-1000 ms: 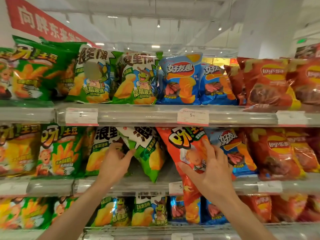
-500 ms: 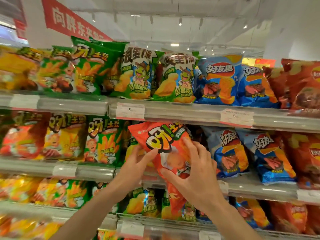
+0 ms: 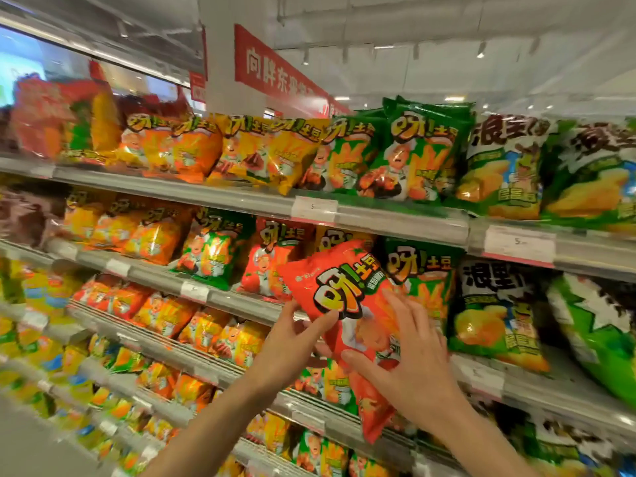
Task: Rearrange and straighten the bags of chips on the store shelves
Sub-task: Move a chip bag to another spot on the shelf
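I have the red chip bag (image 3: 347,304) held off the shelf, in front of the middle shelf rail (image 3: 241,306); my left hand (image 3: 292,342) pinches its left edge and my right hand (image 3: 409,366) grips its front. It looks light, puffy, slick and crushable, so I'd hold the edges

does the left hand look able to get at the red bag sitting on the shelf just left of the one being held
Probably yes. The left hand pinches the held red bag's lower left edge, just below the shelved red bag. Nothing stands between them, but it would have to let go first, leaving the right hand to hold.
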`<state>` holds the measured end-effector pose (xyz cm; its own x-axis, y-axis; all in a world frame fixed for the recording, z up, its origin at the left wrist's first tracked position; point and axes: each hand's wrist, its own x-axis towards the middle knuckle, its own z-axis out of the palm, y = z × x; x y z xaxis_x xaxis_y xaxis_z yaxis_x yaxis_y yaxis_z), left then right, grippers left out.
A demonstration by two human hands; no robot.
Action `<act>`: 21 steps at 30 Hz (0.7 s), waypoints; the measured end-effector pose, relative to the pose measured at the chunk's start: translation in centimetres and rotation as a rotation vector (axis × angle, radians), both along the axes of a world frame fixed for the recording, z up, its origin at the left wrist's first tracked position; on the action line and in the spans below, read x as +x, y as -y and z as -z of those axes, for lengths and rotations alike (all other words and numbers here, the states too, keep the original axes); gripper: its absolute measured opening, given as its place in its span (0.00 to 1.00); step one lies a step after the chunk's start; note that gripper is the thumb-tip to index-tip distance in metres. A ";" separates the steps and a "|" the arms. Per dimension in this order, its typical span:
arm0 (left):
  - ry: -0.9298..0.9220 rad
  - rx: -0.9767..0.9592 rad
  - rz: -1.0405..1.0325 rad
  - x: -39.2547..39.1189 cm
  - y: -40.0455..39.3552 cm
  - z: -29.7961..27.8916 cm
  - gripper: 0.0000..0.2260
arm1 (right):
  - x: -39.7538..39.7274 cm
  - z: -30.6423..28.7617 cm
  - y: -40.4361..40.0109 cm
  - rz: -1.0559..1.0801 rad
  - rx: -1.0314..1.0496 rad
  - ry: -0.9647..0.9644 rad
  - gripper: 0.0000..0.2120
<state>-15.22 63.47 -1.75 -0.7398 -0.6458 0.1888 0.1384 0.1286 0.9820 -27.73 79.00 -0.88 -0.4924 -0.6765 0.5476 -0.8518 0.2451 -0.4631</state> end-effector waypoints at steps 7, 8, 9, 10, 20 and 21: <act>-0.050 0.071 -0.215 9.4 9.6 1.3 0.24 | 6.5 0.3 12.6 -0.211 0.073 0.012 0.48; -0.057 0.085 -0.250 10.4 11.0 1.7 0.23 | 7.2 0.4 14.4 -0.241 0.086 0.016 0.48; -0.062 0.099 -0.280 11.2 12.5 2.0 0.23 | 7.8 0.5 16.2 -0.266 0.098 0.011 0.48; -0.065 0.111 -0.305 12.0 14.0 2.4 0.22 | 8.3 0.7 18.0 -0.288 0.107 -0.001 0.48; -0.068 0.155 -0.556 18.3 31.8 4.2 0.38 | 12.7 1.2 38.3 -0.468 0.128 0.015 0.49; -0.067 0.144 -0.582 19.0 33.7 3.8 0.37 | 13.3 1.0 40.5 -0.484 0.121 0.017 0.49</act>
<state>3.75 29.73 -5.51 -0.2466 -0.9636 0.1030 0.1470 0.0679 0.9868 -14.40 38.46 -1.84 -0.1142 -0.8879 0.4457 -0.8739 -0.1236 -0.4702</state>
